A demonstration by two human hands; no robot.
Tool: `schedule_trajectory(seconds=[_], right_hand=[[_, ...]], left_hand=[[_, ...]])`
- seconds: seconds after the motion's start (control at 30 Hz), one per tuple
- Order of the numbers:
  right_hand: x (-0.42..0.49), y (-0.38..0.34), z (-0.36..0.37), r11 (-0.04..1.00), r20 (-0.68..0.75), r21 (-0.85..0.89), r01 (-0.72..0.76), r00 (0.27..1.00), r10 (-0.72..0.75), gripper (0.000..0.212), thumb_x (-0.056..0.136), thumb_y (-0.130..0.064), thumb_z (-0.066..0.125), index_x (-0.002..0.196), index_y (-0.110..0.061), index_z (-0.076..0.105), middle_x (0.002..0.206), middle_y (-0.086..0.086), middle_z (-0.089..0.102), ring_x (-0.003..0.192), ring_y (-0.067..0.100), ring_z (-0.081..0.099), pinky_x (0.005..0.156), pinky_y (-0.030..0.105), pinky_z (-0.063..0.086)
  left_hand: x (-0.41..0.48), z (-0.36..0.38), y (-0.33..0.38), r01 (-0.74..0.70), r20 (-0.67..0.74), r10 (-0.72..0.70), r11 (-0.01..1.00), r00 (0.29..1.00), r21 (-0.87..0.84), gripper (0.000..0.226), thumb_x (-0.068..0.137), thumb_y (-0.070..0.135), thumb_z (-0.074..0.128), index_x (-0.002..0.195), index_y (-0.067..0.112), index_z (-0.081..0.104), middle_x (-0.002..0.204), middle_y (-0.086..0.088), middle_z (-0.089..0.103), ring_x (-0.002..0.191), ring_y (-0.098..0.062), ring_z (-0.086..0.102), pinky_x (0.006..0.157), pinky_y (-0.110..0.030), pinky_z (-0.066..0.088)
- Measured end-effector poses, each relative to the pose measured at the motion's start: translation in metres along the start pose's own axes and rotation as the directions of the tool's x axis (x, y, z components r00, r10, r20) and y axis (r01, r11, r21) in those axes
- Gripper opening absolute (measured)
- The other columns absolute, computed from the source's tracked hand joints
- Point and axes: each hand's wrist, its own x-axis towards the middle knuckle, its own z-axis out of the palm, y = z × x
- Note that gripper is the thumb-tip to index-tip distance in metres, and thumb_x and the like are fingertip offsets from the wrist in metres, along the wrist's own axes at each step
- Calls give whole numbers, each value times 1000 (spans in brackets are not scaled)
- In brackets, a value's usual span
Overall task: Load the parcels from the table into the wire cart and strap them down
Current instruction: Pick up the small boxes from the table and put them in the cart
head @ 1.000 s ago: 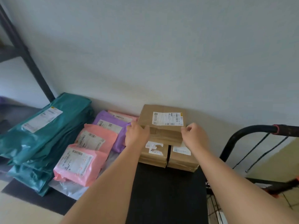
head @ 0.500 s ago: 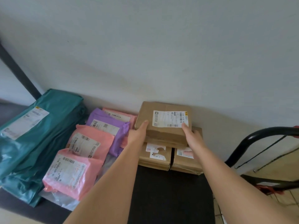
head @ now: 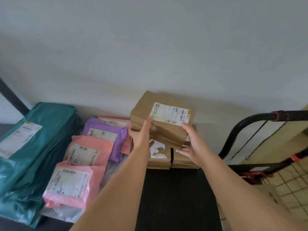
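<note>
Your left hand [head: 140, 135] and right hand [head: 193, 142] gripped the box [head: 163, 129] above the lower boxes [head: 160, 162]: thumbs on top, fingers [head: 182, 149] curled beneath.

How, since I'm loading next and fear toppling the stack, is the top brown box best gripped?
Take the top brown box at its near corners, one hand from each side, as the left hand and right hand do: thumbs on top, fingers beneath. It is wide and flat, and lies over two lower boxes.

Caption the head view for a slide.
Left hand and right hand grip the top box; mailers lie left, cart right.
</note>
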Motion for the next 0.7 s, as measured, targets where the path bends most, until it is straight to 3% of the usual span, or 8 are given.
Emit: schedule_trajectory(seconds=[0.17, 0.27, 0.4, 0.57, 0.7], right_hand=[[-40, 17, -12, 1000, -5, 17, 6, 1000, -5, 73, 78, -64, 67, 139, -36, 37, 116, -4, 56, 116, 32, 58, 105, 50, 43], [-67, 32, -20, 997, -20, 78, 19, 1000, -17, 75, 78, -63, 68, 142, -37, 38, 123, -5, 59, 114, 26, 60, 86, 43, 52], [-93, 49, -43, 989, -148, 132, 60, 988, -41, 83, 78, -62, 68, 147, -33, 33, 139, 1, 54, 126, 28, 52, 108, 57, 36], [-123, 58, -82, 980, -322, 167, 111, 945, -52, 76, 82, -59, 65, 146, -29, 35, 136, 3, 55, 121, 27, 55, 106, 57, 39], [-146, 61, -116, 974, -415, 171, 148, 908, -65, 76, 82, -60, 64, 145, -27, 37, 131, 3, 57, 116, 23, 57, 102, 53, 43]], left_hand=[[-24, -7, -16, 52, 146, -51, 999, 988, -2, 99, 70, 39, 83, 149, 27, 25, 136, -8, 51, 118, -33, 57, 93, -48, 53], [-33, -15, -24, 45, 197, -49, 999, 979, 26, 90, 71, 38, 81, 145, 28, 30, 132, -8, 54, 115, -34, 58, 91, -50, 54], [-48, -18, -46, 59, 282, -95, 989, 955, 132, 85, 67, 45, 79, 140, 26, 41, 127, -7, 59, 111, -30, 61, 86, -50, 56], [-78, -2, -67, 75, 369, -161, 969, 915, 235, 83, 69, 50, 76, 141, 24, 43, 124, -6, 60, 108, -27, 62, 71, -39, 60], [-101, 19, -83, 52, 457, -171, 964, 873, 262, 91, 70, 47, 79, 146, 23, 37, 127, -7, 59, 111, -28, 61, 91, -47, 55]])
